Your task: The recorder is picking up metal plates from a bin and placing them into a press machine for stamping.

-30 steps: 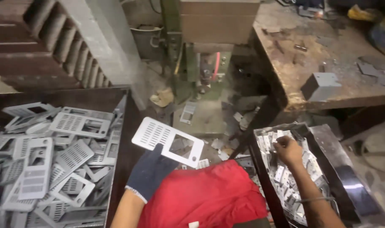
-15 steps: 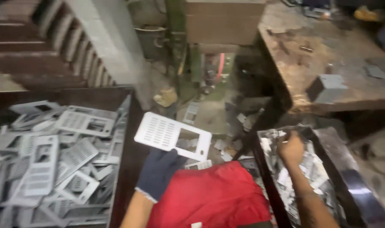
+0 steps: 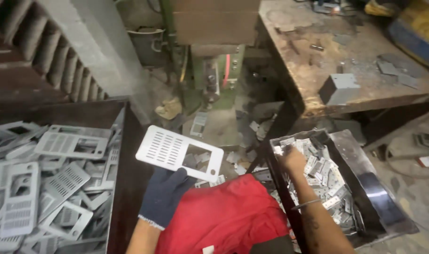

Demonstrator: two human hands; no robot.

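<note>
Meanwhile, at a workshop press | gloved left hand (image 3: 163,196) clamps the slotted metal plate (image 3: 179,153) by its 6 o'clock edge (likely light, stiff, sharp-rimmed; best held there) | bare right hand (image 3: 292,159) in the tray of small parts (image 3: 379,197) at 3 o'clock, grip unclear.

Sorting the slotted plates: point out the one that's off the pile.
The slotted plate gripped by the gloved left hand, held out over the floor; all the others lie heaped in the dark bin on the left.
</note>
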